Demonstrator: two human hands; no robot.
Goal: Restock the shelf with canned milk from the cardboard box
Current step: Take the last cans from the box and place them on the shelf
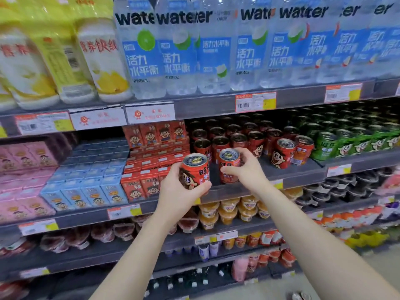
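Two red cans (228,161) ("MILK" legible)

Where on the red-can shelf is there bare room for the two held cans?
Bare shelf lies along the front edge, between the red cartons and the two forward red cans, ahead of the packed can rows. Further back and toward the green cans it is crowded.

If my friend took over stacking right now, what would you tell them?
Left hand grips a red milk can, held in front of the shelf.
Right hand grips a second can at the shelf's front edge.
Rows of red cans already stand behind.
Left to do: set both in the bare front space, then fetch more.
The cardboard box is out of view.
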